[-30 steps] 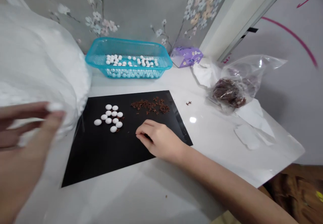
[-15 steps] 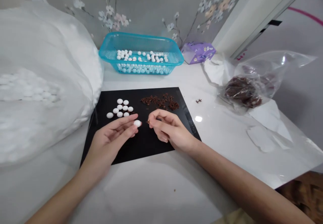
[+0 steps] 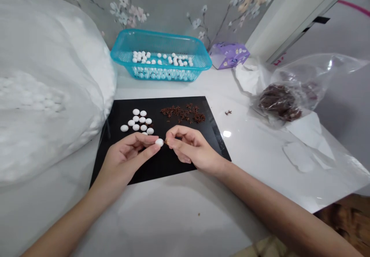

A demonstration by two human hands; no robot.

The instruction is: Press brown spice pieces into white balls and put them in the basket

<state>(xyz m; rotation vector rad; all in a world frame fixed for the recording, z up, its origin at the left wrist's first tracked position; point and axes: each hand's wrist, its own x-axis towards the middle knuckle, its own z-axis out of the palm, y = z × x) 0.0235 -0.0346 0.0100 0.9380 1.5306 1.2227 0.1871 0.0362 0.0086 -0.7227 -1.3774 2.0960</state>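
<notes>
My left hand point(image 3: 128, 157) pinches a small white bead point(image 3: 158, 142) between thumb and fingertips above a black mat point(image 3: 162, 164). My right hand point(image 3: 187, 149) pinches a tiny brown piece point(image 3: 166, 142) whose tip touches the bead's right side. Behind the hands, on the mat, lie a cluster of several white beads point(image 3: 138, 121) and a pile of small brown dried pieces point(image 3: 185, 113).
A teal basket point(image 3: 199, 63) holding white beads stands at the back. A big white sack point(image 3: 43, 87) fills the left. At the right lie a clear bag of brown pieces point(image 3: 279, 102), white paper point(image 3: 303, 133) and a purple tissue pack point(image 3: 228, 54). One stray brown piece point(image 3: 228, 112) lies on the white table.
My left hand came in from the far left with a white bead. My right hand lifted a brown piece off the mat and met the bead.
</notes>
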